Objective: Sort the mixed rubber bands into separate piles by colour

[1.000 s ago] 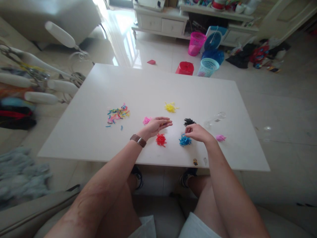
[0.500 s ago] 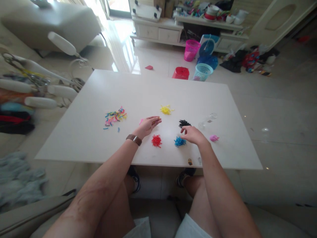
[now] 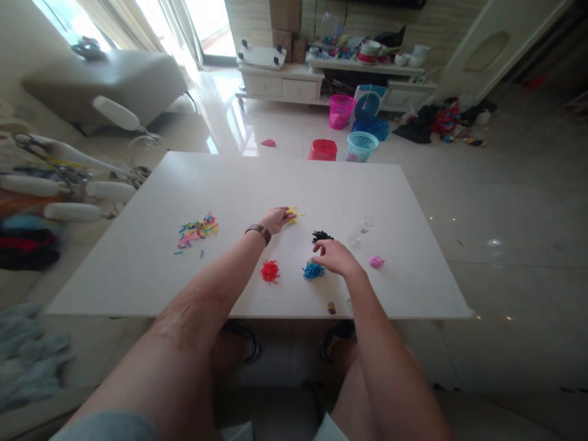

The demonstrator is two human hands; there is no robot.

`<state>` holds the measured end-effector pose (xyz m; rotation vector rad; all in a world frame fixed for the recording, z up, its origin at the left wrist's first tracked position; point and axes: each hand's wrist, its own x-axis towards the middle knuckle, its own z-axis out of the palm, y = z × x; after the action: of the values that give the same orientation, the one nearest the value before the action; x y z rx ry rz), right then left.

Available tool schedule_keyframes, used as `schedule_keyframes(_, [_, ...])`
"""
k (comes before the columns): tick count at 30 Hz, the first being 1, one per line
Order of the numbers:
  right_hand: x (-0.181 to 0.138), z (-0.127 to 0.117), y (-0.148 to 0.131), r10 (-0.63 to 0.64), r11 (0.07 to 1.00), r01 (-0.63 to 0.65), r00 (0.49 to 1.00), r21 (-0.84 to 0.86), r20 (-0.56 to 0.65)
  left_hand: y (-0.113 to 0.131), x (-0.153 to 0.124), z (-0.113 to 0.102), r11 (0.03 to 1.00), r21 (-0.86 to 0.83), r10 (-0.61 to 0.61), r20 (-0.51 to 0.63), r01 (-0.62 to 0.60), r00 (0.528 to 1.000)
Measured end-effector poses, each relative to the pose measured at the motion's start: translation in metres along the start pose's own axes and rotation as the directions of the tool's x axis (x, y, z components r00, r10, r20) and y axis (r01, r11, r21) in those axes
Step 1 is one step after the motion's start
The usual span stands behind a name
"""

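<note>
My left hand (image 3: 276,220), with a watch on the wrist, reaches over the pile of small yellow pieces (image 3: 293,212) and covers part of it. Its fingertips are drawn together at the pieces; what they pinch is too small to make out. My right hand (image 3: 336,257) hovers by the pile of blue pieces (image 3: 313,271), fingers curved, with a gap between thumb and forefinger and nothing visible in it. Just beyond it lies a black pile (image 3: 322,236). A red pile (image 3: 269,271) sits between my forearms.
On the white table (image 3: 229,184) a mixed-colour pile (image 3: 197,230) lies at left. Pink pieces (image 3: 376,262) and a clear container (image 3: 366,224) are at right. A small yellow-brown figure (image 3: 331,307) lies near the front edge. Baskets, one light blue (image 3: 362,146), stand beyond the table.
My left hand has moved away from me onto the yellow pile, which was uncovered before. My right hand stays by the blue pile. The whole view has shifted with my head.
</note>
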<state>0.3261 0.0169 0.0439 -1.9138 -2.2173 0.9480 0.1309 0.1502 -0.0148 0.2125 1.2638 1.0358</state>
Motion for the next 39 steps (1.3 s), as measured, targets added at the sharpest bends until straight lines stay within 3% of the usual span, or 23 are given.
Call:
schedule_keyframes(12, [-0.003,-0.005,0.006,-0.066,0.991,0.069,0.997,0.116,-0.030,0.027,-0.013,0.000,1.000,0.028,-0.012,-0.015,0.012,1.000])
schedule_keyframes(18, [-0.006,-0.005,0.006,-0.080,0.989,0.083,0.996,0.122,-0.029,0.028,-0.025,0.001,0.999,0.054,-0.008,0.058,0.005,0.998])
schedule_keyframes(24, [-0.004,-0.003,0.000,-0.083,0.985,0.080,0.996,0.153,0.012,0.028,-0.032,0.004,0.994,0.100,0.034,0.037,-0.038,0.999])
schedule_keyframes(27, [-0.003,-0.003,-0.003,-0.098,0.983,0.101,0.995,0.152,-0.027,0.029,-0.041,0.004,0.992,0.111,0.056,0.028,-0.059,0.998])
schedule_keyframes(30, [0.000,-0.003,-0.005,-0.080,0.972,0.117,0.981,0.205,-0.177,0.025,-0.058,0.002,0.988,0.138,0.048,0.127,-0.065,0.991])
schedule_keyframes(34, [0.005,-0.003,-0.007,-0.050,0.925,0.201,0.905,0.322,-0.423,0.013,-0.090,-0.003,0.971,0.234,-0.031,0.359,-0.058,0.933])
schedule_keyframes(36, [0.007,-0.001,-0.008,-0.068,0.899,0.261,0.876,0.352,-0.477,0.005,-0.108,-0.005,0.959,0.274,-0.059,0.438,-0.070,0.897])
schedule_keyframes(39, [0.009,0.003,-0.012,-0.134,0.873,0.324,0.878,0.365,-0.459,-0.005,-0.130,-0.012,0.945,0.310,-0.065,0.498,-0.107,0.865])
